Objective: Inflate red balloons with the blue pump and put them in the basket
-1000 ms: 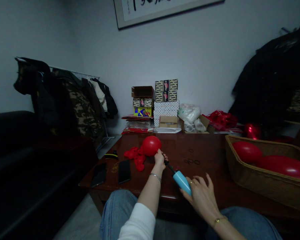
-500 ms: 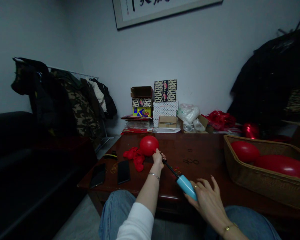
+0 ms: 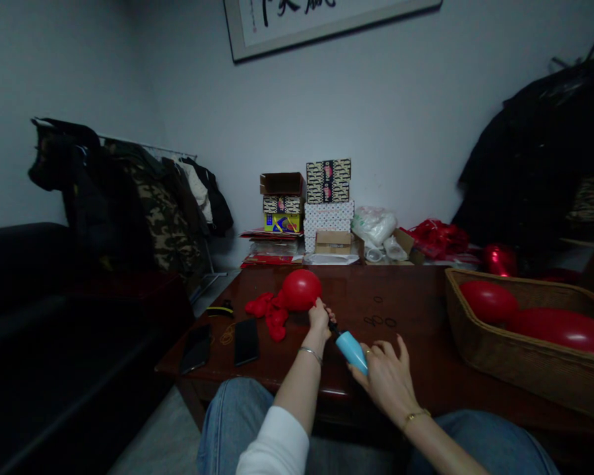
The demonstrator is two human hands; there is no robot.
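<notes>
A partly inflated red balloon (image 3: 301,290) sits at the nozzle end of a light-blue hand pump (image 3: 351,352). My left hand (image 3: 321,318) is closed around the balloon's neck and the black front end of the pump, its fingers partly hidden. Around the pump's blue body my right hand (image 3: 386,371) is closed, with some fingers raised off it. Just left of the inflated balloon lie several limp red balloons (image 3: 276,316) on the dark wooden table (image 3: 341,284).
A wicker basket (image 3: 499,363) holding big red balloons (image 3: 490,301) stands at the right. Two dark phones (image 3: 246,342) and a yellow-black object (image 3: 220,309) lie at the left. Dark rings (image 3: 390,322) lie right of the pump. Stacked boxes (image 3: 328,181) line the back.
My right hand has pushed the pump's blue body forward and left, toward my left hand, so less of the black shaft shows. The balloon looks slightly larger.
</notes>
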